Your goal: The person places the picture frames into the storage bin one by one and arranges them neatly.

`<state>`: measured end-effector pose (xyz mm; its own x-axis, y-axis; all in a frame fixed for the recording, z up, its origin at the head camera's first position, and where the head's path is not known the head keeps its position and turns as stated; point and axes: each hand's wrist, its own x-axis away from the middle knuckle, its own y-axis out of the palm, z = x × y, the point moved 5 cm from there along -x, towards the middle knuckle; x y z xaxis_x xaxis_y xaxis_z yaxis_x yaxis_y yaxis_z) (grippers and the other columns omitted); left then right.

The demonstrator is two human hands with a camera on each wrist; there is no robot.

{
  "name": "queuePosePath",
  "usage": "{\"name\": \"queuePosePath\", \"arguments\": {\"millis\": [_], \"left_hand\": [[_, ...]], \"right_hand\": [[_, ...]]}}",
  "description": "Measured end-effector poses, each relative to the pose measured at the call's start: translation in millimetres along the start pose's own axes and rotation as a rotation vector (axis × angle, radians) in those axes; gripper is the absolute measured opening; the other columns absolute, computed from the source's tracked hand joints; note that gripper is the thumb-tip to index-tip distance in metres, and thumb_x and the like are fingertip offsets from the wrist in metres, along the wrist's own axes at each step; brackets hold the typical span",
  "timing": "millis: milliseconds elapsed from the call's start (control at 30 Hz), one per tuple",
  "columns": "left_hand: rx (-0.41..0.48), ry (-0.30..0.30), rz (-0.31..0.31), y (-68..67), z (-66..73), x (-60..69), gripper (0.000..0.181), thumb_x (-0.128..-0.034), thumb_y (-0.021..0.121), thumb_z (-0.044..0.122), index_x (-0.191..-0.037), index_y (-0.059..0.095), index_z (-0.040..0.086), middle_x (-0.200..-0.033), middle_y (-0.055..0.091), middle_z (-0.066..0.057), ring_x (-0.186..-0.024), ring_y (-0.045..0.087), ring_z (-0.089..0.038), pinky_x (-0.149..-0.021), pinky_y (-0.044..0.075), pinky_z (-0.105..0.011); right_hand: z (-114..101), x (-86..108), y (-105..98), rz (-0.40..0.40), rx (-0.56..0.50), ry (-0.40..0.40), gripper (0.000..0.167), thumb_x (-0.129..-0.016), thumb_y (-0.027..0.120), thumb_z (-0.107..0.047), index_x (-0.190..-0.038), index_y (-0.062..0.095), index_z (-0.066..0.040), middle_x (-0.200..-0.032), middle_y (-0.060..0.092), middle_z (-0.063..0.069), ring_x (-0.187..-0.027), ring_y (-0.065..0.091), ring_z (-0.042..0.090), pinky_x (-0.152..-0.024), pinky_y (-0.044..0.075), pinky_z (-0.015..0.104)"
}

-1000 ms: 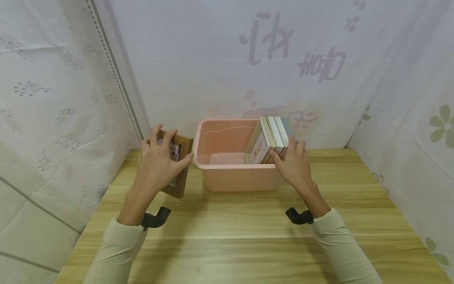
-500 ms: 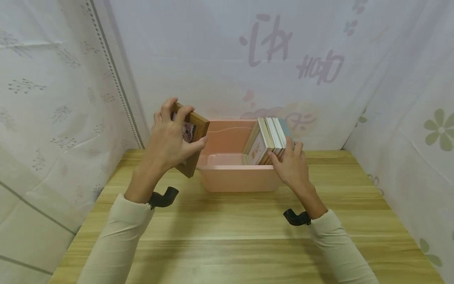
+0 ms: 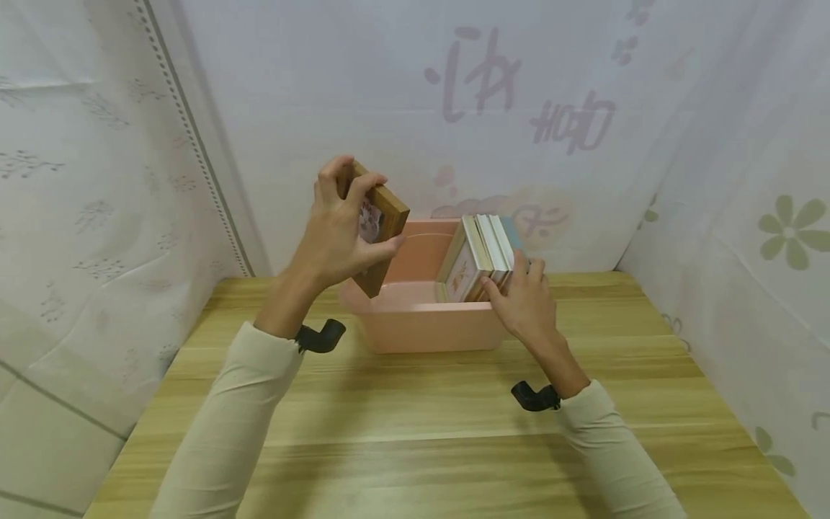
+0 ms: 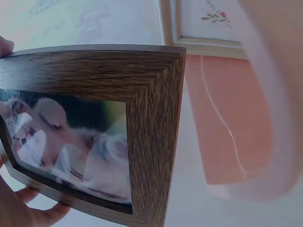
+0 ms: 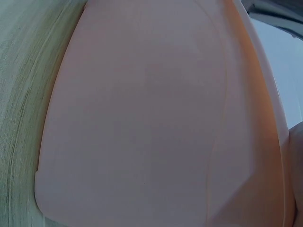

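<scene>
My left hand (image 3: 337,241) grips a brown wooden picture frame (image 3: 391,220), holding it tilted above the left end of a pink plastic bin (image 3: 431,330). Close up in the left wrist view, the brown frame (image 4: 154,137) surrounds an animal photo, with fingertips on its edges. Several picture frames (image 3: 481,245), with pale, white and blue edges, lean together inside the bin's right end. My right hand (image 3: 530,303) holds that row at its near corner, thumb on the left side and fingers on the right. The bin's wall (image 5: 142,113) fills most of the right wrist view.
The bin stands on a wood-grain table (image 3: 389,418) close to its back edge. Printed cloth (image 3: 311,86) hangs behind the table and along both sides. A black curved piece (image 3: 322,336) is strapped at each wrist.
My left hand has lifted the brown picture frame from beside the bin, up and right, over the bin's left end. My right hand keeps its hold on the row of frames.
</scene>
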<state>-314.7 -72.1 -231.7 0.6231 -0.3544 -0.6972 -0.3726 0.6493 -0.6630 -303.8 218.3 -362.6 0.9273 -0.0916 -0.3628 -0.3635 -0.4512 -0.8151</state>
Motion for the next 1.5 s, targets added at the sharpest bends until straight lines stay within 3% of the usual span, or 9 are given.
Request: {"name": "queuePosePath", "arguments": {"millis": [267,633,933,1200,1500], "left_hand": [[0.106,0.021,-0.078,13.3,2.6,-17.5,0.075,-0.0752,0.078,0.041,-0.138,0.043,0.019,-0.149,0.012,-0.012,-0.134,0.029,-0.032,-0.103,0.04,-0.051],[0.205,0.035,-0.12,33.1,2.9,-29.3,0.076,-0.074,0.081,0.039,-0.137,0.043,0.019,-0.149,0.01,-0.009,-0.136,0.027,-0.028,-0.104,0.04,-0.048],[0.208,0.003,-0.215,48.7,5.1,-33.6,0.076,-0.0764,0.077,0.042,-0.14,0.041,0.022,-0.151,0.009,-0.01,-0.134,0.031,-0.032,-0.101,0.043,-0.049],[0.172,-0.015,-0.364,67.2,5.5,-33.7,0.077,-0.0774,0.078,0.045,-0.141,0.042,0.02,-0.15,0.013,-0.012,-0.133,0.032,-0.035,-0.101,0.044,-0.049],[0.135,-0.048,-0.563,86.3,2.7,-26.7,0.072,-0.076,0.081,0.043,-0.13,0.045,0.013,-0.146,0.018,-0.014,-0.121,0.039,-0.036,-0.097,0.045,-0.045]], "right_hand": [[-0.2,1.9,-1.2,0.018,0.004,0.0,0.083,-0.093,0.054,-0.057,-0.153,0.026,-0.007,-0.128,0.039,0.03,-0.093,0.053,0.045,-0.064,0.052,0.055],[-3.6,7.0,-3.1,0.047,0.014,-0.015,0.083,-0.092,0.055,-0.056,-0.152,0.028,-0.007,-0.123,0.041,0.03,-0.089,0.055,0.043,-0.06,0.053,0.053],[-8.7,14.1,-5.1,0.038,0.015,-0.007,0.082,-0.092,0.055,-0.057,-0.152,0.028,-0.008,-0.123,0.041,0.029,-0.089,0.053,0.041,-0.057,0.052,0.052],[-12.1,17.2,-5.3,0.041,0.014,-0.007,0.083,-0.092,0.056,-0.057,-0.152,0.028,-0.008,-0.124,0.041,0.029,-0.089,0.053,0.041,-0.057,0.052,0.051],[-16.6,17.9,-7.3,0.044,0.038,-0.007,0.082,-0.092,0.057,-0.056,-0.151,0.028,-0.007,-0.123,0.04,0.027,-0.086,0.053,0.038,-0.056,0.05,0.047]]}}
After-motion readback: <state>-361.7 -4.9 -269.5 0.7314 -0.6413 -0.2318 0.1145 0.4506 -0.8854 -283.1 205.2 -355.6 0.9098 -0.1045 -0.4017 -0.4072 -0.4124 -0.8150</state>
